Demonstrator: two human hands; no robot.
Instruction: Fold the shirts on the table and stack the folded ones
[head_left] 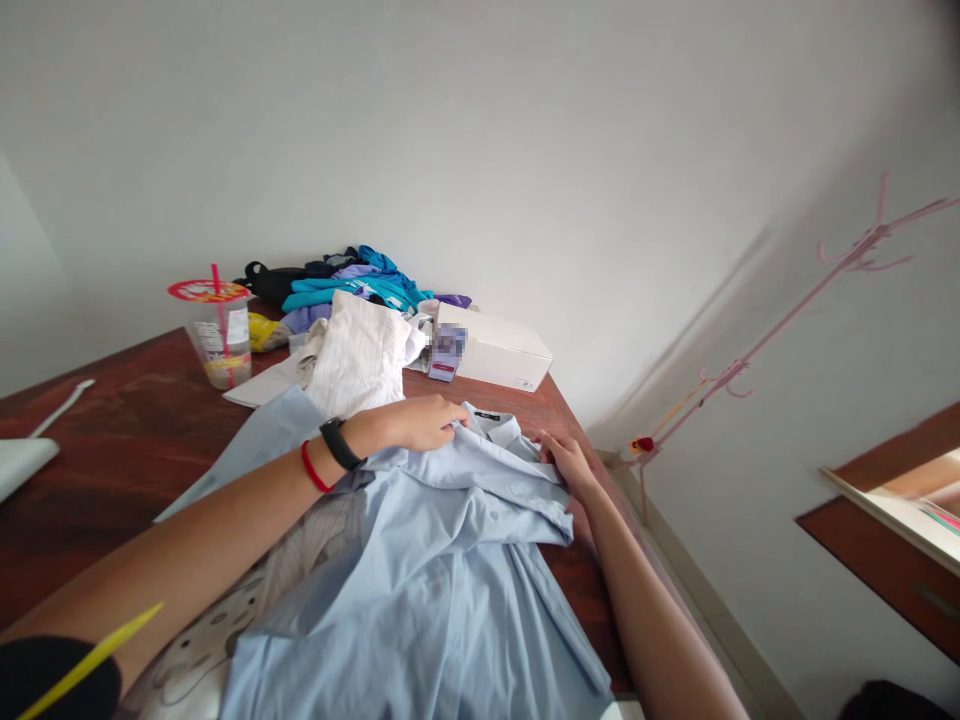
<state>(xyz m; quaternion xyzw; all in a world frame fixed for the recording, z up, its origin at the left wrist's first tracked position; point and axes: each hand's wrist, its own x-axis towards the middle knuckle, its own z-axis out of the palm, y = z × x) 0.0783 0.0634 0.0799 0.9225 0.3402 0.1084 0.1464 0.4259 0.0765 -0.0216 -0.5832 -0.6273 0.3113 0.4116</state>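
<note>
A light blue button-up shirt (450, 600) lies spread over the table with its lower part toward me; its collar (499, 428) with a dark label points to the far side. My left hand (431, 422), with a black watch and a red band on the wrist, is closed on the fabric just left of the collar. At the collar's right side, my right hand (568, 462) has its fingers curled on the shirt's shoulder. Folds bunch across the chest between both hands. A striped garment (307, 545) shows partly beneath the shirt and my left forearm.
Beyond the shirt lie a striped white cloth (360, 350), a phone (447, 352) leaning on a white box (499, 350), and a clothes heap (360, 285). A plastic cup (219, 335) with a straw stands left. Right of the table is a pink coat rack (795, 310).
</note>
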